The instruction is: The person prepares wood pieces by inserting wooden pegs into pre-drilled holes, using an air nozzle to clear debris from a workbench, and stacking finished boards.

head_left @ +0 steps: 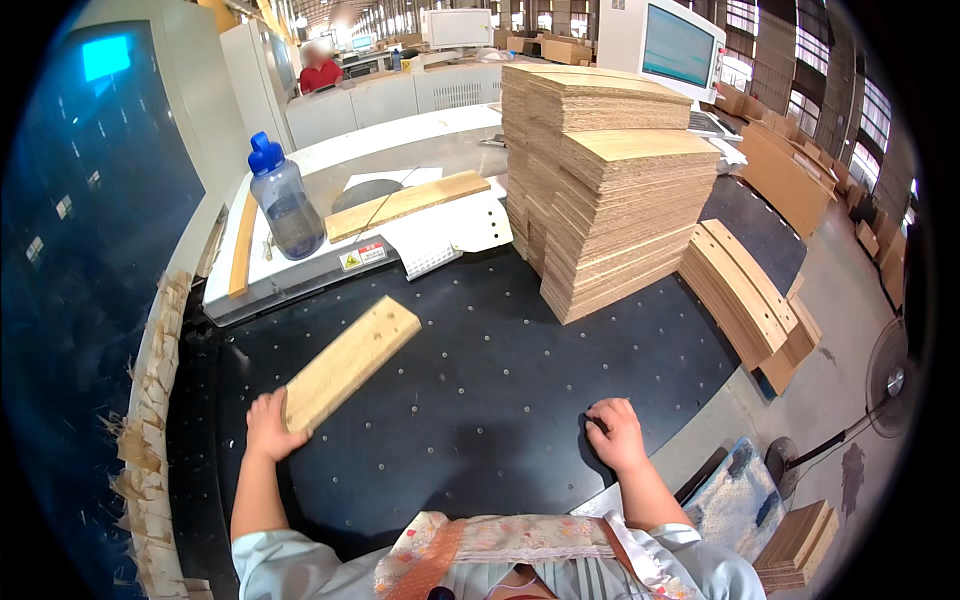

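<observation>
My left hand (270, 426) grips the near end of a pale wooden board (352, 362), fingers over its left edge and thumb along the near end. The board slants away to the right above the black, dotted worktable (480, 370); small holes show at its far end. My right hand (617, 436) is at the right of the table, fingers curled in, with nothing visible in it. Beyond it rises a tall stack of wooden panels (625, 215). To the right of that, a lower pile of drilled boards (740, 290) lies along the table's edge.
On the white machine ledge stand a blue-lidded bottle (292, 212), a loose wooden strip (410, 204) and white paper sheets (432, 250). A monitor (680, 48) is behind the stack. A floor fan (890, 380) stands right; a person in red (320, 76) is far back.
</observation>
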Tool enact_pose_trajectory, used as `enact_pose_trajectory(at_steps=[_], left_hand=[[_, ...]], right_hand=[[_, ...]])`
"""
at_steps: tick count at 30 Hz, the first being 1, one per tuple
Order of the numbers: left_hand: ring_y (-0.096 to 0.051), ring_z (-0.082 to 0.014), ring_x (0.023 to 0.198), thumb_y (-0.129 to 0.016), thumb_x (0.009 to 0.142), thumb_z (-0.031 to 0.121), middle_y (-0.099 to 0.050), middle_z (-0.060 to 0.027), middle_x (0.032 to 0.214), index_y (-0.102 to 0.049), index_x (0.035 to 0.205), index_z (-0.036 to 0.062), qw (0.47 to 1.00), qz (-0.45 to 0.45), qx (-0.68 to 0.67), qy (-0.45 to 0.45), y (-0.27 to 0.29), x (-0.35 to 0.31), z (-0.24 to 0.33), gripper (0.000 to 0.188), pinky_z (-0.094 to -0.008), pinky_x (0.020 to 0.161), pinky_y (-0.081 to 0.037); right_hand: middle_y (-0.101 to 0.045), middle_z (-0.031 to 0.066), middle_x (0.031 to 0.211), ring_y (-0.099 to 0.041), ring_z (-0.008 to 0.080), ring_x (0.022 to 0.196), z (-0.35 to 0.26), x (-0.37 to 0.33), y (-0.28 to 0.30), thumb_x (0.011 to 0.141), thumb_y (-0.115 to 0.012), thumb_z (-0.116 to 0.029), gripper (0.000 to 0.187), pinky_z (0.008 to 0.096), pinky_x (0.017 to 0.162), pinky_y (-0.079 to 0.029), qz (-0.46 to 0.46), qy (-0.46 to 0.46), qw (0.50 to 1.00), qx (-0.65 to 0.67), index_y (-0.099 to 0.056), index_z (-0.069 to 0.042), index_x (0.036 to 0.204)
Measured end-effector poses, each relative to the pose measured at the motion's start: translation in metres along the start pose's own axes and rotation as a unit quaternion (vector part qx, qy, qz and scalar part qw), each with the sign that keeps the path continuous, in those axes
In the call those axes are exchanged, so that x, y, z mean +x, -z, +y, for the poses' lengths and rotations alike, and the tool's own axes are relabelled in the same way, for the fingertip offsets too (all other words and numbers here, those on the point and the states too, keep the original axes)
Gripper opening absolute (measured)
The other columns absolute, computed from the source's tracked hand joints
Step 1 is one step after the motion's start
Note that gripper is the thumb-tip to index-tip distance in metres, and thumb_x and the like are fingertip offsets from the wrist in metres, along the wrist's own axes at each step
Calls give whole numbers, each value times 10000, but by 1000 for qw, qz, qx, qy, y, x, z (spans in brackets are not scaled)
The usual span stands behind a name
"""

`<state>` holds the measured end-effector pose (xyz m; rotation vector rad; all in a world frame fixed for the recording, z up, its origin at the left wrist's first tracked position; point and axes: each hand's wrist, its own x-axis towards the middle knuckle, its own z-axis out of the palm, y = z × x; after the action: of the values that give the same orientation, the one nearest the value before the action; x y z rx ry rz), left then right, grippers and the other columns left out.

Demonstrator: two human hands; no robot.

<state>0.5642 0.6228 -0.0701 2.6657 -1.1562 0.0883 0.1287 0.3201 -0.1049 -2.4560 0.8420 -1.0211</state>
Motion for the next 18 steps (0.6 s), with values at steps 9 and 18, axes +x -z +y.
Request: enact_pose_trajectory(at_steps=[9,18], left_hand=[[-425,-326,1058,-773,474,424,-464,-168,1107,-465,1234,57,986,-74,-8,-149,0,-89,89,898,-416,914,-321],[-427,-305,1065,-763,489,446,-483,-152,1099,-489,1214,59,973,-81,-9,-215,-5,-105,136,865,-406,922,-310]], right_hand=[[-593,87,955,-530,290,948,1,27,16,687,-649,-82,202,374,844,-428,16,12,996,82,-611,-44,882],[-499,160,1090,-435,354,1081,-31,199,71,717,-652,-156,385,434,924,-362,269,171,948,-16,-540,-63,1073]])
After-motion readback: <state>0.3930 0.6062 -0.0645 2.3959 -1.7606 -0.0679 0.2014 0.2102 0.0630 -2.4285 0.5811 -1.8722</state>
